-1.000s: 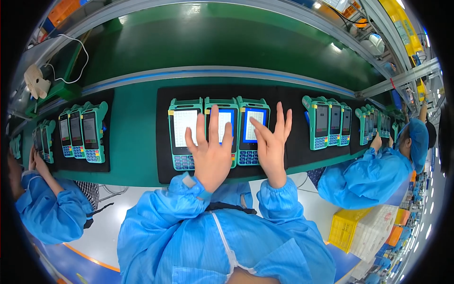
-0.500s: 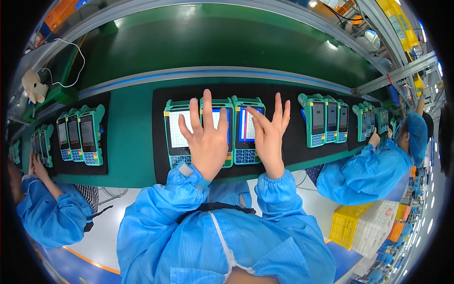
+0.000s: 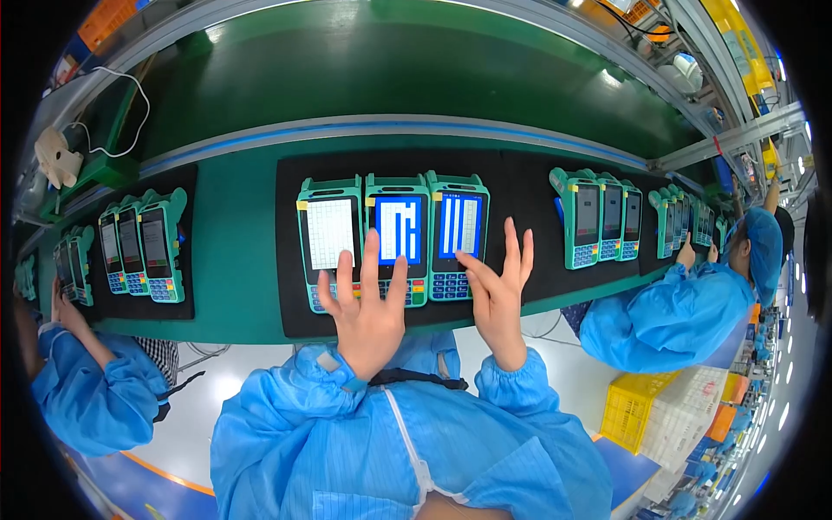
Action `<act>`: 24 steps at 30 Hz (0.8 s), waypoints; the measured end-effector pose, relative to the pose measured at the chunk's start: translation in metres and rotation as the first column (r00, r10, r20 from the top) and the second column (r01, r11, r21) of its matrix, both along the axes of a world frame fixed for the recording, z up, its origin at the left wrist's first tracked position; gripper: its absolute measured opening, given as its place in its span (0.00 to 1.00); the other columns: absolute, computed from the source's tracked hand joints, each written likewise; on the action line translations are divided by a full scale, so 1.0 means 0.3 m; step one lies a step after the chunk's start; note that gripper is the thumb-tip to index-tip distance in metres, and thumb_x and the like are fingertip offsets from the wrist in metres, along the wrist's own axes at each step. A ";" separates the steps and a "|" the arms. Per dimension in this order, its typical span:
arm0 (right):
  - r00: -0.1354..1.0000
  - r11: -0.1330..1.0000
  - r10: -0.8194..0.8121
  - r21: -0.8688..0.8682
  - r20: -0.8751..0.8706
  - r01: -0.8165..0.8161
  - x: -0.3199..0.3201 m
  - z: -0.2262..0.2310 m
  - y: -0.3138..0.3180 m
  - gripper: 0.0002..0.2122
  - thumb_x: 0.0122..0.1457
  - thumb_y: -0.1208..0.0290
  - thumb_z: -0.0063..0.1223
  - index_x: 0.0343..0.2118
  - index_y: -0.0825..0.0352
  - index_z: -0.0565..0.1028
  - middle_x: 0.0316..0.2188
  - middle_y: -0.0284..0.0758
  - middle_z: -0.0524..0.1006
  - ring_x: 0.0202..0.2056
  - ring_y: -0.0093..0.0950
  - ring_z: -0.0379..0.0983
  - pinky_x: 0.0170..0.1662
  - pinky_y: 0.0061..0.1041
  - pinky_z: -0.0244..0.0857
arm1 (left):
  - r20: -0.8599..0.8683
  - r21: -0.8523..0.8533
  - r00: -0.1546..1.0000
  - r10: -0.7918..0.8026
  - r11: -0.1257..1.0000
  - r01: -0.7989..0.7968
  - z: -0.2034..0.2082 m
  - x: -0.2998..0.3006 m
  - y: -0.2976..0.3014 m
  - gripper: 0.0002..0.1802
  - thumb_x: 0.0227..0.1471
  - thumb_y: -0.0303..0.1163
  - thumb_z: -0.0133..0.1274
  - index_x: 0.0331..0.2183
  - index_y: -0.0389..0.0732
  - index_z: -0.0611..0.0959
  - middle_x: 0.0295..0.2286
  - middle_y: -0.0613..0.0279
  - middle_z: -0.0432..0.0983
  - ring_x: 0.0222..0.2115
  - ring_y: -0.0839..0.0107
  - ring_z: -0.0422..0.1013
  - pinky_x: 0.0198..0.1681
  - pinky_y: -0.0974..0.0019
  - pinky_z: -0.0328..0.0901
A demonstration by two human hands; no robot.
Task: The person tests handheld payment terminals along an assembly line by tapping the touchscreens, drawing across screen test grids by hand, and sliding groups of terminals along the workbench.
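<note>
Three handheld payment terminals in mint-green cases stand side by side before me. The left terminal (image 3: 332, 230) has a white screen covered by a grid; the middle terminal (image 3: 387, 227) shows blue and white blocks; on the right terminal (image 3: 451, 224) are white stripes over blue. My left hand (image 3: 368, 322) is open, fingers spread over the lower parts of the left and middle terminals. With its index fingertip at the lower edge of the right terminal's screen, my right hand (image 3: 500, 303) is open, its other fingers raised. Whether any fingertip touches glass is hard to tell.
The terminals lie on a black mat (image 3: 290, 260) on a green bench (image 3: 234, 251). More terminals stand left (image 3: 159, 251) and right (image 3: 586, 221). Co-workers (image 3: 104, 381) (image 3: 672, 316) sit at both sides. Beyond a metal rail lies a green conveyor surface (image 3: 373, 69).
Both hands have drawn back toward me, down over the terminals. More of the screens shows; on the middle and right ones white bands now stand on blue.
</note>
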State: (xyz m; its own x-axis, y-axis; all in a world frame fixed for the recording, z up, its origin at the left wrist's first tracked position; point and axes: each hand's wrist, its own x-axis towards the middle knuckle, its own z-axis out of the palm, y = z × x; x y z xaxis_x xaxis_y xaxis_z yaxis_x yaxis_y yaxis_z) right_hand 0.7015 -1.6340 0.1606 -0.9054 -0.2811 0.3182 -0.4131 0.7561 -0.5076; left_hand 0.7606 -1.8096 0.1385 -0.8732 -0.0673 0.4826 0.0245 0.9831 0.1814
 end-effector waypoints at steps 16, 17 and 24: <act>1.000 1.000 -0.010 -0.019 -0.030 0.009 -0.036 -0.005 0.014 0.13 0.56 0.78 0.51 0.41 0.56 0.81 0.65 0.44 0.50 0.66 0.52 0.34 0.63 0.49 0.39 | 0.020 0.030 0.999 0.026 0.999 -0.027 0.025 -0.007 -0.024 0.19 0.47 0.26 0.56 0.44 0.48 0.80 0.60 0.49 0.53 0.59 0.45 0.43 0.56 0.35 0.40; 1.000 1.000 0.004 -0.024 -0.017 -0.005 -0.018 -0.006 0.019 0.13 0.56 0.79 0.52 0.41 0.56 0.81 0.65 0.44 0.50 0.65 0.52 0.34 0.63 0.49 0.39 | 0.025 0.040 0.999 0.029 0.999 -0.030 0.024 0.015 -0.025 0.19 0.47 0.26 0.56 0.44 0.49 0.80 0.60 0.49 0.53 0.59 0.46 0.42 0.56 0.35 0.40; 1.000 1.000 0.005 -0.025 -0.024 -0.005 -0.023 -0.011 0.048 0.12 0.56 0.79 0.52 0.40 0.56 0.81 0.65 0.45 0.50 0.66 0.52 0.33 0.63 0.47 0.40 | 0.044 0.043 0.998 0.035 0.998 -0.037 0.038 0.010 -0.043 0.21 0.45 0.26 0.58 0.44 0.52 0.81 0.59 0.49 0.54 0.59 0.42 0.42 0.57 0.37 0.41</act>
